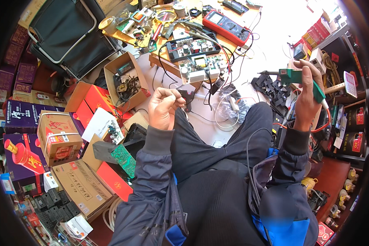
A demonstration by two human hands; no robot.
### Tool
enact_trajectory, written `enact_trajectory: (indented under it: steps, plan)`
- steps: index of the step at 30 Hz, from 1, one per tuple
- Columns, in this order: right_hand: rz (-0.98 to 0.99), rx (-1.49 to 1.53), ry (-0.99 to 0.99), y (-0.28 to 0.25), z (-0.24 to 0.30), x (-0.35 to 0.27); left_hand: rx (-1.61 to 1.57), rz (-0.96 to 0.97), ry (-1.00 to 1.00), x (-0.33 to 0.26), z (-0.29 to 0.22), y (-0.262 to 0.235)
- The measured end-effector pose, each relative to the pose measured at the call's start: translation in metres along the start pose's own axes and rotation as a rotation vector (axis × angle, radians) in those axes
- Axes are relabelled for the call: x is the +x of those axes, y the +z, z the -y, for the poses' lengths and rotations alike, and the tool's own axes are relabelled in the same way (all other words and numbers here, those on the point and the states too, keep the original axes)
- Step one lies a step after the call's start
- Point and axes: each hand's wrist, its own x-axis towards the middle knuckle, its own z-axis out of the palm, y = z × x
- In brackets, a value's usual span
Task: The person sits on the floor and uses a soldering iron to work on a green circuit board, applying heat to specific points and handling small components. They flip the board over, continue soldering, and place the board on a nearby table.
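My right hand (306,96) is wrapped round the handle of a green pistol-shaped soldering iron (290,76). Its thin dark metal tip points left, and an orange-red cord runs down from the handle's lower end. Above my left knee, my left hand (165,107) is closed with its fingers curled in; whatever they hold, if anything, is hidden. Ahead of it on the low wooden bench lie circuit boards (203,67), one in an open black case (192,48). Just behind them sits a red multimeter (226,28) with dark leads.
An open cardboard box (126,80) of wires and parts stands to the left, near a folding chair (67,35). Stacked cartons (84,186) and a green circuit board (124,160) lie nearer. Black straps (271,91) and a clear plastic bag (229,107) are on the floor.
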Motion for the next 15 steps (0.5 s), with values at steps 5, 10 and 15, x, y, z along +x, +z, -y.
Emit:
enact_trajectory:
  steps: [5, 10, 15]
  plan:
    - [0.123, 0.019, -0.075, 0.012, 0.006, 0.001, -0.031, -0.042, -0.029, -0.011, -0.003, -0.003]
    - [0.104, -0.064, -0.091, 0.014, 0.008, 0.007, -0.063, -0.095, -0.083, -0.019, -0.009, -0.004]
    - [0.183, -0.036, -0.035, 0.013, 0.008, 0.003, -0.01, -0.127, -0.166, -0.024, -0.015, -0.005]
